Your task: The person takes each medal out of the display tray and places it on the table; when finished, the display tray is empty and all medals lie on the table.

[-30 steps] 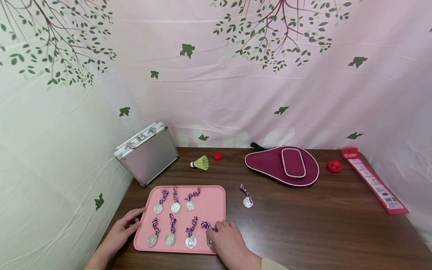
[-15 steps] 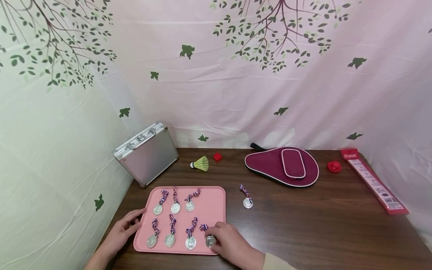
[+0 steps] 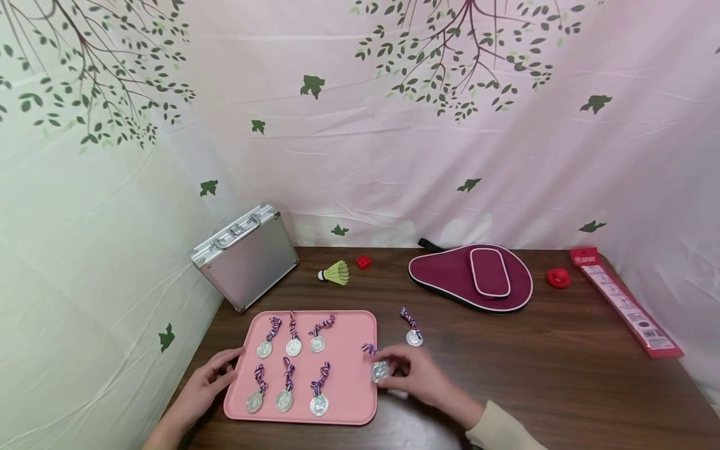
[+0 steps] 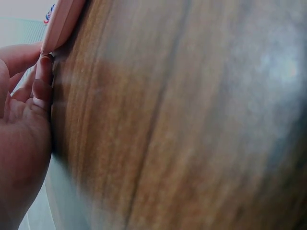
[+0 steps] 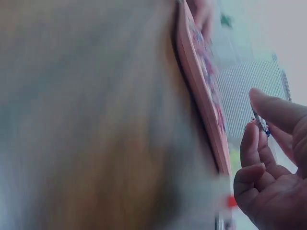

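Note:
My right hand (image 3: 413, 373) pinches a silver medal (image 3: 380, 371) between thumb and fingers, over the right rim of the pink tray (image 3: 349, 337). Its knotted red, white and blue ribbon (image 3: 369, 349) sticks out beyond the fingers. In the right wrist view the medal (image 5: 259, 120) shows edge-on, raised above the tray's side (image 5: 204, 96). My left hand (image 3: 205, 384) rests at the tray's left edge, fingertips against the outside of the rim. In the left wrist view, fingers (image 4: 44, 72) reach the tray's side (image 4: 62, 28). Several medals (image 3: 284, 400) lie in two rows on the tray.
Another medal (image 3: 414, 338) lies on the wooden table (image 3: 506, 375) right of the tray. Behind stand a silver case (image 3: 253, 262), a yellow shuttlecock (image 3: 335, 273) and a small red block (image 3: 363, 261). Farther right are a maroon paddle case (image 3: 467, 275), a red round object (image 3: 558, 277) and a red-white packet (image 3: 624, 306).
My right hand has picked the medal up from the tray's lower right corner and carried it up and right to the right rim. The left hand has stayed at the left edge.

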Tool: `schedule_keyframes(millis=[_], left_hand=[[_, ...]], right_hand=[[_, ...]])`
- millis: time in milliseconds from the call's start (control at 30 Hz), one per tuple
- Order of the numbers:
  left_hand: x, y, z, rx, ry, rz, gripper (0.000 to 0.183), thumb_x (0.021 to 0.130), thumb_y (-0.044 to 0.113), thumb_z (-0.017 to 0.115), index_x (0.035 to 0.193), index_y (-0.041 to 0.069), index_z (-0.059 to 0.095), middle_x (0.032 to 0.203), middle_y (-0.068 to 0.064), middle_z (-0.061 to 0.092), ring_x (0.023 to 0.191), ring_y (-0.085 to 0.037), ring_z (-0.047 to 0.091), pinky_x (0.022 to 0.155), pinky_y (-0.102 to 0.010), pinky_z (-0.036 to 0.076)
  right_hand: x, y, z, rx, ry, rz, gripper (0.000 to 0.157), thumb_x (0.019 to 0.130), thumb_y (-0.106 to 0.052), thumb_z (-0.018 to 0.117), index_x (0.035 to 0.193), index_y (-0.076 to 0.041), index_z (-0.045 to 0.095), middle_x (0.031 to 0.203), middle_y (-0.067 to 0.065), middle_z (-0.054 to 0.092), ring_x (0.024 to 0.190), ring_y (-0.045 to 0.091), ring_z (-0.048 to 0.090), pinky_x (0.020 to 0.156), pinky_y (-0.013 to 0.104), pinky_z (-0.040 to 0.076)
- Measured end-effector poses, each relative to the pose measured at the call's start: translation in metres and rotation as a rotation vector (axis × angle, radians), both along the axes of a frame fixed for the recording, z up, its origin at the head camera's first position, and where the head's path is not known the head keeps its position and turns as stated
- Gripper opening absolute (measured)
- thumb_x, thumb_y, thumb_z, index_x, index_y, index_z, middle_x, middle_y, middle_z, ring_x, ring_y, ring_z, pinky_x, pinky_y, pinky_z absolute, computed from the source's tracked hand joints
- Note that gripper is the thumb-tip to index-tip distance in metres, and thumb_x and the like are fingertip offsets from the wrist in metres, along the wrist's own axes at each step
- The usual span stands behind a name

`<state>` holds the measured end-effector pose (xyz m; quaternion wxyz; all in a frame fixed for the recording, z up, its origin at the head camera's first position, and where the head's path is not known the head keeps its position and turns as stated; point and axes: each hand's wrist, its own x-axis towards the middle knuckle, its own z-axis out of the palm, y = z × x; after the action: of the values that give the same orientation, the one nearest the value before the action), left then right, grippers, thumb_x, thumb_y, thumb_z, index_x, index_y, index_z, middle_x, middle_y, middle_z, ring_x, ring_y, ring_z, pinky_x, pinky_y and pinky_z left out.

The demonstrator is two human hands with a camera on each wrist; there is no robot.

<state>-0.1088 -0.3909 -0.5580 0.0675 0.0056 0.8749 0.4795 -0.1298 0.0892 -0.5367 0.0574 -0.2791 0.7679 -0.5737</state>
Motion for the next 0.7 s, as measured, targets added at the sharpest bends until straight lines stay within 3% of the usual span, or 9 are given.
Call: schedule_keyframes(millis=[167, 400, 533, 700], left_hand=[[0.0, 0.0, -0.001, -0.005, 0.005, 0.001, 0.04, 0.093, 0.023, 0.061, 0.132, 0.024, 0.055, 0.125, -0.003, 0.051, 0.097, -0.016, 0.048, 0.075, -0.025, 0.041], [0.001, 0.001, 0.0, -0.01, -0.011, 0.014, 0.04, 0.092, 0.024, 0.062, 0.132, 0.025, 0.056, 0.123, -0.003, 0.051, 0.096, -0.016, 0.048, 0.074, -0.025, 0.041], [0.001, 0.001, 0.0, -0.008, -0.009, 0.012, 0.04, 0.092, 0.025, 0.062, 0.132, 0.024, 0.056, 0.123, -0.003, 0.051, 0.096, -0.016, 0.048, 0.074, -0.025, 0.041], [0.001, 0.002, 0.001, -0.016, -0.006, 0.012, 0.04, 0.092, 0.025, 0.062, 0.132, 0.024, 0.056, 0.124, -0.002, 0.051, 0.096, -0.015, 0.048, 0.074, -0.025, 0.041]], right_hand=[[-0.021, 0.044, 0.002, 0.041, 0.029, -0.134, 0.039, 0.071, -0.016, 0.084, 0.107, -0.012, 0.069, 0.078, 0.002, 0.064, 0.07, 0.023, 0.06, 0.059, 0.027, 0.047], [-0.038, 0.095, -0.002, 0.279, 0.046, -0.331, 0.036, 0.07, -0.024, 0.085, 0.102, -0.021, 0.07, 0.073, -0.006, 0.061, 0.069, 0.014, 0.058, 0.062, 0.026, 0.045], [-0.04, 0.108, -0.009, 0.411, 0.095, -0.363, 0.033, 0.071, -0.022, 0.085, 0.1, -0.022, 0.07, 0.073, -0.008, 0.059, 0.068, 0.01, 0.055, 0.062, 0.025, 0.043], [-0.04, 0.114, -0.013, 0.497, 0.176, -0.369, 0.033, 0.071, -0.02, 0.085, 0.101, -0.02, 0.07, 0.078, -0.009, 0.057, 0.068, 0.007, 0.051, 0.061, 0.025, 0.042]])
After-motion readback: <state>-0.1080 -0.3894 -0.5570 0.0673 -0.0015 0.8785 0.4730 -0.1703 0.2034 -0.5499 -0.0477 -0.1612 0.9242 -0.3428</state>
